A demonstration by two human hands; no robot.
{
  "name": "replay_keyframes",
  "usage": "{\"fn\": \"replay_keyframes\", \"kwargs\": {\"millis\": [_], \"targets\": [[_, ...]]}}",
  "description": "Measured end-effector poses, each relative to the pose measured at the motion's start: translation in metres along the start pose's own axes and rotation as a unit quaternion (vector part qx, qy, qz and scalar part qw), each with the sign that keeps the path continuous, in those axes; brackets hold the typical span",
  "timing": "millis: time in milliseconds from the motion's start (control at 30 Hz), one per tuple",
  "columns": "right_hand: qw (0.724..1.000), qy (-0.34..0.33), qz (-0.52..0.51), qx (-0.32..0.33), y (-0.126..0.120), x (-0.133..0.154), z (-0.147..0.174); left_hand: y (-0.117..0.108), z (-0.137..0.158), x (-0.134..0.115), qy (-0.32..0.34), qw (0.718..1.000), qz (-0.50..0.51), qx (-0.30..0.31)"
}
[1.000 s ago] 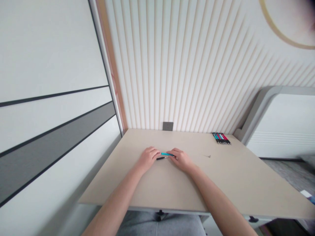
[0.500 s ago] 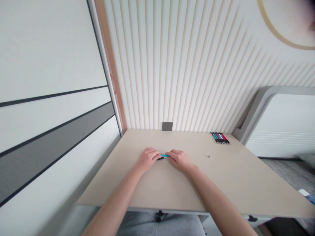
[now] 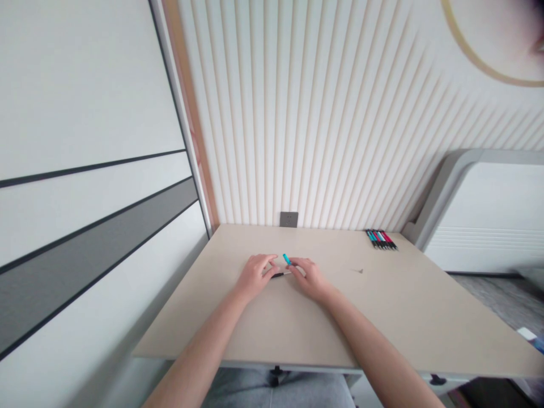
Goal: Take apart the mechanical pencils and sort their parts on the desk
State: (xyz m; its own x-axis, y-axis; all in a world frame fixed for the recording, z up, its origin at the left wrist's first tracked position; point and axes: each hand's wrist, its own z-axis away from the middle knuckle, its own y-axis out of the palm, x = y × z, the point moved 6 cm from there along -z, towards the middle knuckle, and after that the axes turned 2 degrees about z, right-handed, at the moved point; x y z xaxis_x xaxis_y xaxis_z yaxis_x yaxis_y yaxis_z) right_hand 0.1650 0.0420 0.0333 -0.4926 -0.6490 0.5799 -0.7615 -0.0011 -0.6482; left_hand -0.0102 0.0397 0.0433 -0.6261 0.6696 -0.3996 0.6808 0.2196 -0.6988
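Observation:
Between the fingertips of my right hand (image 3: 309,277) is a short turquoise pen barrel (image 3: 287,259), tilted with its upper end toward the wall. My left hand (image 3: 255,276) is beside it, thumb and fingers apart, holding nothing. Below the fingers a black pen part (image 3: 277,275) lies on the tabletop, with a thin pale piece, which looks like a refill, extending from it toward my right hand. Its left end is close to my left thumb; I cannot tell whether they touch.
At the back right of the table (image 3: 293,328) several pens (image 3: 381,239) lie in a row. A tiny part (image 3: 361,271) sits right of my right hand. A dark wall socket (image 3: 289,219) is just above the table's back edge, and a white cabinet (image 3: 97,226) stands at the left.
My left hand has let go of the turquoise barrel and its fingers have spread. In my right hand the barrel has turned from lying level to pointing up and away.

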Motion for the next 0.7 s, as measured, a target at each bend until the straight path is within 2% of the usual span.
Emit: {"fn": "replay_keyframes", "kwargs": {"millis": [67, 167, 300, 400, 467, 533, 700], "targets": [[0.992, 0.055, -0.105, -0.036, -0.003, -0.010, -0.001, 0.004, 0.001, -0.001, -0.002, 0.999, -0.020, 0.035], [0.965, 0.107, -0.222, -0.087, -0.010, -0.024, -0.001, 0.013, 0.003, -0.003, 0.010, 0.994, -0.054, 0.096], [0.932, 0.143, -0.308, -0.128, -0.017, -0.034, -0.001, 0.019, 0.004, -0.003, 0.002, 0.988, -0.077, 0.135], [0.917, 0.152, -0.341, -0.139, -0.018, -0.038, -0.001, 0.022, 0.005, 0.000, -0.006, 0.985, -0.086, 0.150], [0.921, 0.148, -0.332, -0.143, -0.018, -0.040, -0.001, 0.023, 0.005, 0.002, -0.013, 0.984, -0.090, 0.152], [0.937, 0.140, -0.289, -0.139, -0.019, -0.041, -0.002, 0.024, 0.005, 0.003, -0.020, 0.984, -0.095, 0.152], [0.991, 0.082, -0.027, -0.106, -0.030, -0.044, -0.001, 0.019, 0.003, 0.005, -0.044, 0.984, -0.107, 0.138]]}}
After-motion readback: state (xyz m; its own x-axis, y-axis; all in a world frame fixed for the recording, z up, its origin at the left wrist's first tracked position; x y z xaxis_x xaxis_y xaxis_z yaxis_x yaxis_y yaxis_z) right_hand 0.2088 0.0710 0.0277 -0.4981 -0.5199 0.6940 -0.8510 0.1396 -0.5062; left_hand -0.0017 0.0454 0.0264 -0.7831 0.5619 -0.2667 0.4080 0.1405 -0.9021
